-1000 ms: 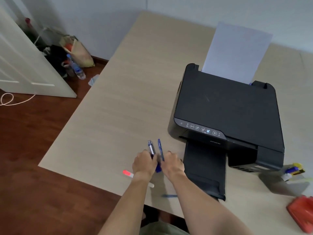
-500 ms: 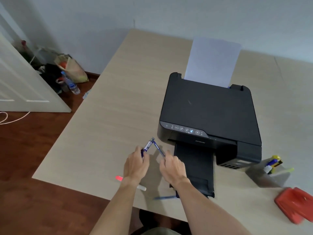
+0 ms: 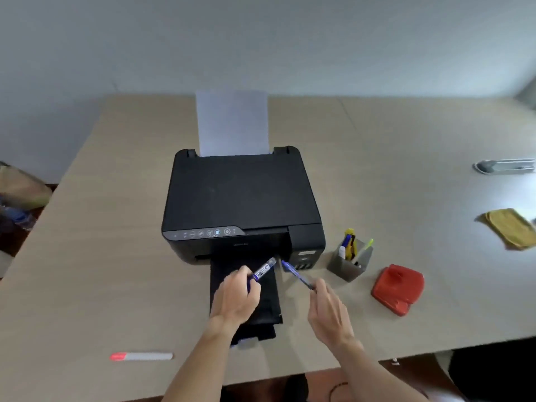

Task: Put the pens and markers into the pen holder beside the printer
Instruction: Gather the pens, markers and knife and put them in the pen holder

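The left hand (image 3: 236, 297) grips a blue marker (image 3: 263, 269) in curled fingers, over the output tray of the printer (image 3: 240, 198). The right hand (image 3: 329, 310) pinches a blue pen (image 3: 297, 274) between thumb and fingertips, just right of the tray. The pen holder (image 3: 349, 264) stands right of the printer, already holding several items. A red-capped marker (image 3: 141, 356) lies on the table (image 3: 101, 271), front-left of the printer.

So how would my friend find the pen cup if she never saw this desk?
Find the big black printer in the middle of the table. Just to its right stands a small grey pen holder with pens poking out. The flat red thing beside it holds nothing.
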### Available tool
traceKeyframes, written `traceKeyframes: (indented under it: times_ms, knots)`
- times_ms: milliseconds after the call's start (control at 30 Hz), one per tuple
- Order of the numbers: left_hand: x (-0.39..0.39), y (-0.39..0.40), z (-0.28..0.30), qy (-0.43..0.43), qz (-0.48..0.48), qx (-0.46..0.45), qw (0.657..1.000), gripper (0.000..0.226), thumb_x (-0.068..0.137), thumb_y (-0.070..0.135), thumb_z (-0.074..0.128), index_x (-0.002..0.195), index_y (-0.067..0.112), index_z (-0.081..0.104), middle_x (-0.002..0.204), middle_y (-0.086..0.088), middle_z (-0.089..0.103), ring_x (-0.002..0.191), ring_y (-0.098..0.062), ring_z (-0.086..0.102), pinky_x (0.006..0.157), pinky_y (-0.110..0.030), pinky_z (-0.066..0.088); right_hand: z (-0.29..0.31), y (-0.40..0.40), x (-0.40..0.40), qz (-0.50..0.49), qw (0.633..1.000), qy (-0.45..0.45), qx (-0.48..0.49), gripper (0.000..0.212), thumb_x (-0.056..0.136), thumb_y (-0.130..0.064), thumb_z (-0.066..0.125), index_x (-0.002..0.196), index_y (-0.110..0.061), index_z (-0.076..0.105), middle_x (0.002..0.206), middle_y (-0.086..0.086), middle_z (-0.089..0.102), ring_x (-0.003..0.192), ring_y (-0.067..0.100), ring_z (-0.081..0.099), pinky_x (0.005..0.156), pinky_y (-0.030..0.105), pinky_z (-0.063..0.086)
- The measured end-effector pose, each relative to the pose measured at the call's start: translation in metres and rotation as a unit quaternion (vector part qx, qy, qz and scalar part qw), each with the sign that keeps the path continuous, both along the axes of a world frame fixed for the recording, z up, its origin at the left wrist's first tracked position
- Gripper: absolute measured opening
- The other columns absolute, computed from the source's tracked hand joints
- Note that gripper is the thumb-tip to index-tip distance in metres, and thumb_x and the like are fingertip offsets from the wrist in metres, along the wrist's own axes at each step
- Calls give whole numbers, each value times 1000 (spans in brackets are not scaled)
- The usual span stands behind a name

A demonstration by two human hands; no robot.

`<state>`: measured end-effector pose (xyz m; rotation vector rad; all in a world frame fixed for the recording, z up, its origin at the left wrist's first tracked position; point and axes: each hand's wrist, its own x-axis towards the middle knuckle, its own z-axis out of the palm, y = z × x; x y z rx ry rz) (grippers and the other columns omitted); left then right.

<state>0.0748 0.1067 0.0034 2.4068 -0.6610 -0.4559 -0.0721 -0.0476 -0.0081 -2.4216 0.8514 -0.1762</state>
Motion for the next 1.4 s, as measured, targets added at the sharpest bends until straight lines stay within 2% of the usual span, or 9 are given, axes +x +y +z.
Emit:
traceKeyframes:
  times_ms: [67,200,333,500,667,800,967,1200,1400]
  knots:
    - [-10,-27,5,4,-51,-22,998,9,89,26,47,81,27,49,82,6,54,75,-18,55,63,-33,44,4,-29,-23,-43,999,-28,-10,9,94,-8,41,94,-16,46,85,3,50,67,27,51,62,45,46]
    - [-27,-77,15,-19,-139,-60,988,13,85,27,47,87,22,59,85,8,55,76,-14,57,67,-32,51,18,-84,-48,-105,991,-23,-85,30,77,11,50,100,-7,57,89,10,52,70,31,54,62,43,49]
    - [-38,-116,23,-49,-160,-96,981,18,87,25,51,104,25,59,97,8,60,84,-12,60,75,-31,54,27,-128,-59,-137,979,17,-147,32,72,7,58,100,-9,62,89,11,57,81,35,56,72,41,43]
    - [-40,-153,34,-62,-168,-109,978,3,87,22,54,90,24,54,87,7,61,75,-12,59,66,-32,53,35,-158,-55,-108,984,-7,-142,27,84,-2,50,108,-13,58,100,7,64,97,30,57,83,41,43]
    - [-37,-179,39,-69,-168,-118,976,4,86,22,59,86,20,55,84,5,61,73,-14,58,64,-29,51,39,-170,-42,-61,990,-71,-109,25,85,-1,54,107,-11,58,102,6,64,99,29,58,88,40,44]
    - [-37,-196,40,-69,-165,-110,978,8,87,23,61,91,23,54,89,5,63,80,-13,59,69,-29,53,40,-179,-33,-52,989,-113,-83,23,87,-6,49,107,-14,55,103,5,62,98,27,57,88,37,43]
    - [-41,-212,34,-69,-177,-98,977,23,90,25,61,109,27,50,100,4,65,87,-15,63,76,-33,56,43,-194,-32,-57,984,-143,-85,22,90,-9,43,109,-14,53,104,4,61,98,23,56,87,32,41]
    - [-48,-227,28,-62,-173,-96,978,11,93,23,55,104,24,55,99,1,60,82,-16,61,74,-37,55,44,-205,-40,-30,986,-142,-81,30,78,-4,39,103,-14,53,98,1,56,85,22,54,81,33,42]
    - [-50,-215,19,-75,-179,-111,975,5,93,15,56,96,16,60,87,0,63,77,-17,61,69,-36,54,35,-203,-35,16,993,-95,-74,41,77,-2,42,116,-12,49,105,5,59,97,22,56,93,34,42]
